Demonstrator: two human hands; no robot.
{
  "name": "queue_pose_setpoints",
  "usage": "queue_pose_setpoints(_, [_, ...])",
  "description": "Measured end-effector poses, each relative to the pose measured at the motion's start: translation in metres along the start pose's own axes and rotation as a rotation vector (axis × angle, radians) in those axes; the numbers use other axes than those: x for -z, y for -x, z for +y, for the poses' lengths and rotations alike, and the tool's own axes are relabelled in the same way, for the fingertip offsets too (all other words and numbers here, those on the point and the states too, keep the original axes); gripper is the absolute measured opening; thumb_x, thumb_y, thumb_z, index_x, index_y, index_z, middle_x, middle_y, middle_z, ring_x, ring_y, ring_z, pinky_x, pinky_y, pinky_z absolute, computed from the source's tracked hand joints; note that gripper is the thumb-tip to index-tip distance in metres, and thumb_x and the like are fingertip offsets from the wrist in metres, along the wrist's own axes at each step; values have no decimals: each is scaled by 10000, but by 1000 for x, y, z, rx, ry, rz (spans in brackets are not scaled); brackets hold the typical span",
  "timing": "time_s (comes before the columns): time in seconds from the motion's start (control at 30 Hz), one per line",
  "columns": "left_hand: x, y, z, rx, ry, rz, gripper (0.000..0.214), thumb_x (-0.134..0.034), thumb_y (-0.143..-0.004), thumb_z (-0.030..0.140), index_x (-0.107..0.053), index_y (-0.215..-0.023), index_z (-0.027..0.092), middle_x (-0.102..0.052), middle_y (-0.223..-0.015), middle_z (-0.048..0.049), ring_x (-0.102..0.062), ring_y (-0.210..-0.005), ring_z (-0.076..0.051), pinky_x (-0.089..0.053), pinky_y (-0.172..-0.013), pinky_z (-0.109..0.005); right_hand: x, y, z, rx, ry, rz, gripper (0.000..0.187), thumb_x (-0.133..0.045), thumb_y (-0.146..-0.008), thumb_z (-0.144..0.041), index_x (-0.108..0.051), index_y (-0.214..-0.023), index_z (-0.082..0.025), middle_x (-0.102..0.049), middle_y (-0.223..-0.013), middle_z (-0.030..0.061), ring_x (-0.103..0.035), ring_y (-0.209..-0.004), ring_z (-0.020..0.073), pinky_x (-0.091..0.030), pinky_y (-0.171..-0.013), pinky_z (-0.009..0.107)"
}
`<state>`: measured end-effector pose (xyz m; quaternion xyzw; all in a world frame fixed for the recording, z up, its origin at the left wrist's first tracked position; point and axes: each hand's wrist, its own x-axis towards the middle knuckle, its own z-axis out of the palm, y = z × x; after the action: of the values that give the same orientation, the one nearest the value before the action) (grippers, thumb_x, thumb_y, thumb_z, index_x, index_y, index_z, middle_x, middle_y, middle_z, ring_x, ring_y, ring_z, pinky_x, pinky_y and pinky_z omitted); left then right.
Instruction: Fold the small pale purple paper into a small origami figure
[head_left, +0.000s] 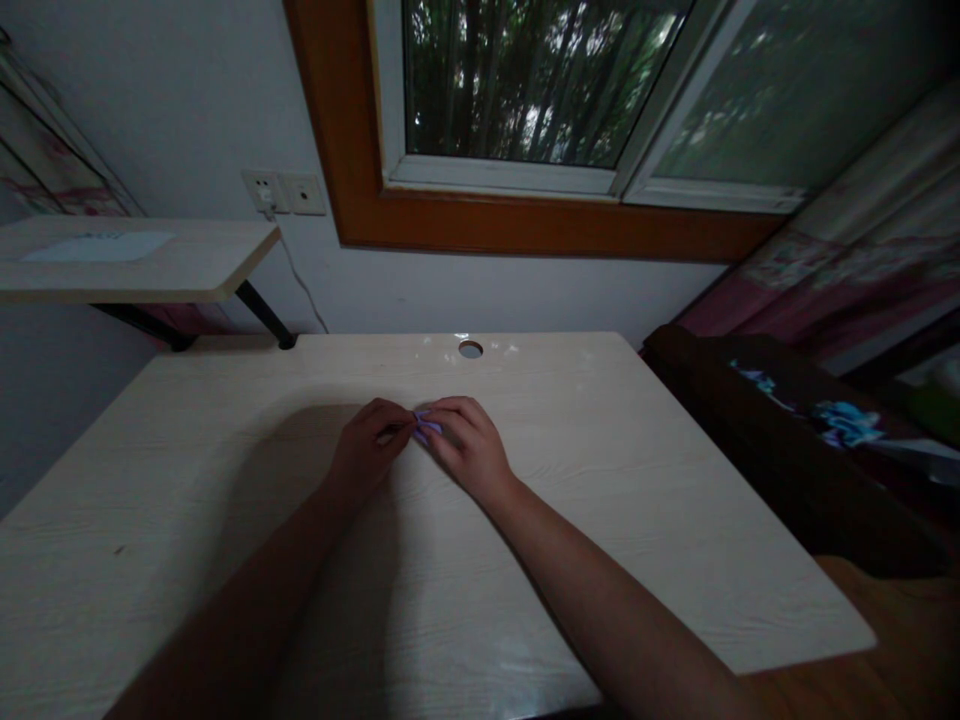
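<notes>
A small purple piece (426, 424), which looks like folded paper, is between my two hands over the middle of the desk (600, 480). My left hand (367, 440) is closed in a pinch at its left end, thumb and forefinger together. From the other side, my right hand (471, 440) grips it between the thumb below and the fingers above. Part of the purple piece is hidden behind the fingertips, and its exact shape is too small to make out.
A raised shelf (135, 265) on black legs stands at the back left with a white sheet (101, 246) on it. The desk has a round cable hole (471, 349) near its back edge. Behind are wall sockets (283, 193) and a window (547, 90); dark furniture (780, 430) stands right.
</notes>
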<state>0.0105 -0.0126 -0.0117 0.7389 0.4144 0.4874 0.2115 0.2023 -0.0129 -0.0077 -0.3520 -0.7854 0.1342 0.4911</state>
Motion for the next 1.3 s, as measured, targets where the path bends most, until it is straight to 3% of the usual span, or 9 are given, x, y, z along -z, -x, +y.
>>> queue_pose_setpoints(0.5, [-4, 0, 2, -169, -141, 28, 61, -632, -842, 144, -659, -870, 191, -650, -842, -45, -623, -807, -155, -539, -745, -284, 2, 0, -1, 56, 64, -24, 116, -619, -907, -221, -690, -998, -235, -688, -1001, 76, -608, -950, 218, -513, -841, 395])
queue_pose_setpoints(0.67, [-5, 0, 2, -165, -144, 25, 73, -619, -852, 143, -656, -892, 191, -660, -869, -42, -626, -830, -156, -534, -764, -293, 3, 1, -2, 48, 61, -25, 95, -616, -902, -208, -672, -976, -229, -688, -979, 70, -610, -940, 216, -509, -833, 390])
queue_pose_setpoints(1.0, [-2, 0, 4, 28, -25, 9, 14, -648, -851, 192, -650, -862, 182, -611, -856, -34, -606, -772, -131, -525, -682, -229, 1, 1, 1, -45, -86, -15, 79, -598, -907, -207, -656, -957, -229, -666, -969, 72, -622, -944, 194, -521, -836, 354])
queue_pose_setpoints(1.3, [0, 1, -7, 170, 112, 48, 101, -673, -836, 289, -639, -853, 195, -616, -857, -28, -600, -777, -145, -499, -715, -259, -1, 2, 6, -235, -232, -20, 72, -627, -871, -228, -670, -927, -217, -680, -913, 53, -649, -828, 172, -529, -771, 302])
